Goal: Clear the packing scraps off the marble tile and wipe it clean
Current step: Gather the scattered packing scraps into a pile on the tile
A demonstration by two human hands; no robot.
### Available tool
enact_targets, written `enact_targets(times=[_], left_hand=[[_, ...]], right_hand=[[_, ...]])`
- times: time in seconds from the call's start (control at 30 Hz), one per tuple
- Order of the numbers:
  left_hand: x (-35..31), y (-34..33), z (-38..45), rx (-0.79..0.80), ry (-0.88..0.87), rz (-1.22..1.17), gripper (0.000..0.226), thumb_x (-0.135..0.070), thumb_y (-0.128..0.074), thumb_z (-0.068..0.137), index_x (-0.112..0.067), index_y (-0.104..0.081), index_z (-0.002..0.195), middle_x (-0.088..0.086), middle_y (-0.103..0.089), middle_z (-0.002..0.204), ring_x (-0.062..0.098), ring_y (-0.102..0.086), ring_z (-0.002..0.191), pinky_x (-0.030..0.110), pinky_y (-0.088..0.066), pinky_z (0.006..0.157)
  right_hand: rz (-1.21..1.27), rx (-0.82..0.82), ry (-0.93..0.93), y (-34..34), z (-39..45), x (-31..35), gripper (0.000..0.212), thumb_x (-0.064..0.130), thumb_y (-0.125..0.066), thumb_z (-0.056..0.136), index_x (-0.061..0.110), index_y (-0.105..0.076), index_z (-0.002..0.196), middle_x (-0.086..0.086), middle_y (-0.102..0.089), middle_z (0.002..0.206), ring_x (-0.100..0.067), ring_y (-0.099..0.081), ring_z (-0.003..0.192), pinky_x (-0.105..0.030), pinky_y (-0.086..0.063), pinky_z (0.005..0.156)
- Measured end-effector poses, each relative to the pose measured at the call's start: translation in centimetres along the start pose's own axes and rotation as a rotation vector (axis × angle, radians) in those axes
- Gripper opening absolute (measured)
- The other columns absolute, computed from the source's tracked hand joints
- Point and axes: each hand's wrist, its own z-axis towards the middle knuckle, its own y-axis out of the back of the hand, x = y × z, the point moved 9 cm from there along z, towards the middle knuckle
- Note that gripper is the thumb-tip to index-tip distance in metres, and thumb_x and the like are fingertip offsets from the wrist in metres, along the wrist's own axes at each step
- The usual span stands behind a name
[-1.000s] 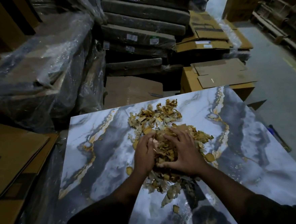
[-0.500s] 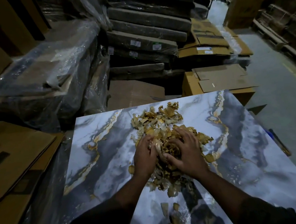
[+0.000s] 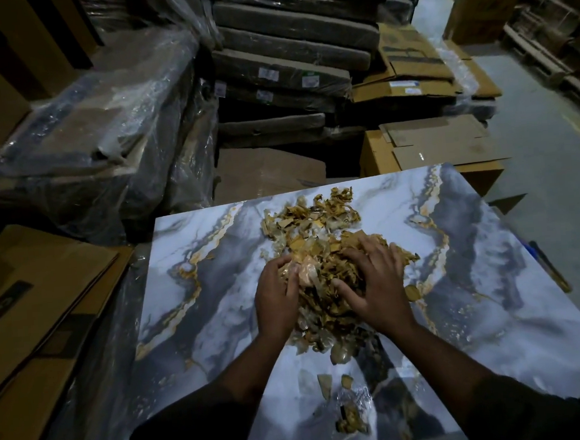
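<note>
— Between my hands, mid-tile: where do the scraps sit?
— Packing scraps (image 3: pixel 321 252) heaped on the marble tile (image 3: pixel 191 295). Left hand (image 3: pixel 276 301) and right hand (image 3: pixel 376 289) flank the near end, each grip curled into the scraps.
— Long axis?
— Running away from me; loose bits (image 3: pixel 350 418) lie nearer me.

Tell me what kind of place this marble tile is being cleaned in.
Most likely a tile warehouse or stockroom. Flat labelled cartons are stacked high behind the marble tile, a plastic-wrapped stack sits to the left, flattened cardboard boxes lie about, and a bare concrete floor runs past like an aisle.
</note>
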Motion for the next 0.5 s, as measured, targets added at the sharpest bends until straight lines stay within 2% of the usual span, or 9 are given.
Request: enact_targets(times=[0.1, 0.23, 0.3, 0.4, 0.5], left_hand=[[1.1, 0.6, -1.1, -0.012, 0.013, 0.015, 0.021, -0.034, -0.06, 0.101, -0.023, -0.063, 0.119, -0.007, -0.066, 0.118, 0.009, -0.061, 0.113, 0.032, -0.052, 0.095], [2.9, 1.7, -2.9, -0.011, 0.027, 0.056, 0.018, -0.04, -0.056, 0.1, -0.035, -0.06, 0.117, -0.015, -0.063, 0.117, 0.004, -0.059, 0.113, 0.023, -0.046, 0.094], [4.0, 2.6, -4.1, -0.017, 0.039, 0.104, 0.019, -0.046, -0.052, 0.101, -0.039, -0.058, 0.117, -0.019, -0.061, 0.117, 0.003, -0.057, 0.114, 0.022, -0.045, 0.093], [5.3, 4.6, -6.3, -0.054, 0.03, 0.237, 0.025, -0.054, -0.042, 0.101, -0.037, -0.056, 0.114, -0.019, -0.058, 0.111, 0.005, -0.056, 0.108, 0.021, -0.043, 0.087], [6.4, 6.5, -9.0, -0.075, -0.046, 0.463, 0.02, -0.049, -0.052, 0.096, -0.035, -0.054, 0.109, -0.016, -0.058, 0.106, 0.014, -0.053, 0.103, 0.029, -0.044, 0.085]], right_hand=[[0.035, 0.049, -0.008, -0.1, -0.3, 0.5, 0.063, 0.068, -0.048, 0.091, 0.027, -0.057, 0.137, -0.006, -0.043, 0.156, -0.024, -0.031, 0.15, -0.056, -0.011, 0.124], [0.09, -0.057, -0.04, 1.4, -0.6, 0.9, 0.063, 0.062, -0.054, 0.09, 0.025, -0.052, 0.141, -0.007, -0.032, 0.162, -0.027, -0.024, 0.151, -0.055, -0.015, 0.123], [0.115, -0.089, -0.087, 2.0, -1.1, 0.8, 0.063, 0.059, -0.058, 0.089, 0.024, -0.052, 0.141, -0.006, -0.032, 0.16, -0.027, -0.027, 0.15, -0.053, -0.018, 0.122], [0.14, -0.154, -0.116, 3.1, -2.9, 0.8, 0.055, 0.055, -0.062, 0.088, 0.019, -0.059, 0.129, -0.006, -0.046, 0.142, -0.023, -0.041, 0.134, -0.048, -0.033, 0.111], [0.154, -0.105, -0.103, 2.5, -6.8, 1.6, 0.046, 0.053, -0.065, 0.087, 0.014, -0.061, 0.112, -0.004, -0.051, 0.115, -0.018, -0.047, 0.111, -0.04, -0.048, 0.089]])
